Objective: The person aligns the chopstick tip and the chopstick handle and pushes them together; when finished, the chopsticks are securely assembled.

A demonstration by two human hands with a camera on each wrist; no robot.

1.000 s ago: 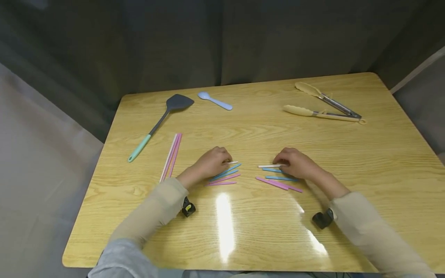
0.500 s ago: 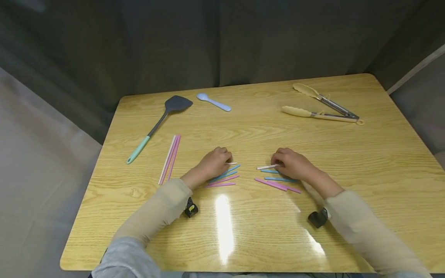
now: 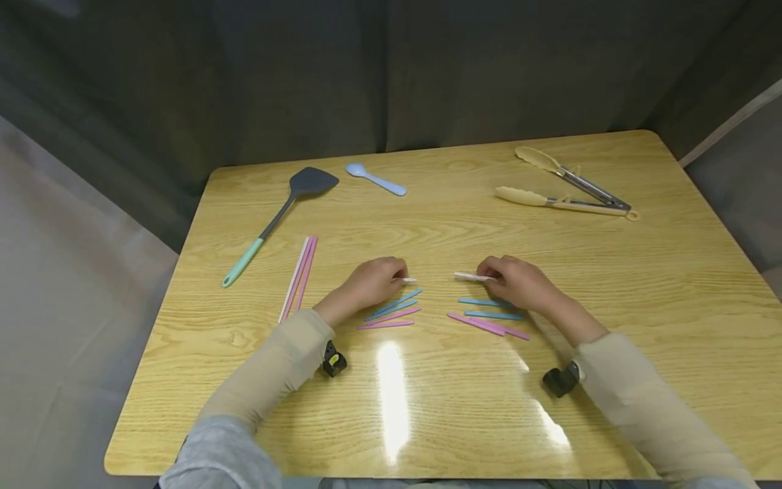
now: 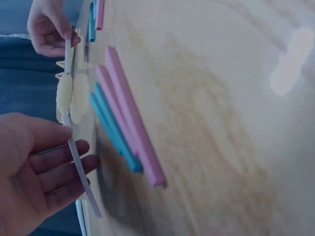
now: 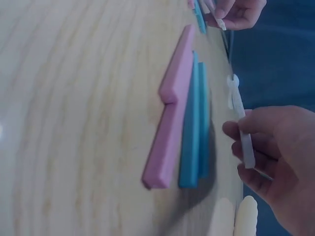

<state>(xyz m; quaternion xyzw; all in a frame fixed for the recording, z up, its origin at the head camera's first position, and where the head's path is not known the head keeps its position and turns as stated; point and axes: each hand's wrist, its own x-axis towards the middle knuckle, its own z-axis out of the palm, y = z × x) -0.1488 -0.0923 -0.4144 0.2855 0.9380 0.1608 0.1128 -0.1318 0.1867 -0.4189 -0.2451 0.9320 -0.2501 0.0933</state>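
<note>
My left hand [image 3: 374, 282] pinches a thin white stick [image 4: 82, 172] between thumb and fingers, held just above the table. Opposite it, my right hand [image 3: 518, 280] pinches another white stick [image 5: 247, 145], also raised, its tip pointing left toward the left hand's stick. The two sticks are apart. Below the left hand lie two blue sticks [image 3: 397, 307] and two pink sticks [image 3: 391, 324]. Beneath the right hand are two more blue sticks [image 3: 493, 315] and two pink sticks [image 3: 479, 324], one pink overlapping the other.
Longer white and pink sticks [image 3: 299, 278] lie together on the wooden table [image 3: 464, 421] at left. Behind them is a spatula [image 3: 277, 221] with a mint handle. A pale blue spoon [image 3: 377, 179] lies at the back, and spread yellow tongs [image 3: 568, 202] at back right.
Both hands have raised their white sticks off the table, moving slightly away from the blue sticks. The blue and pink sticks stay where they were.
</note>
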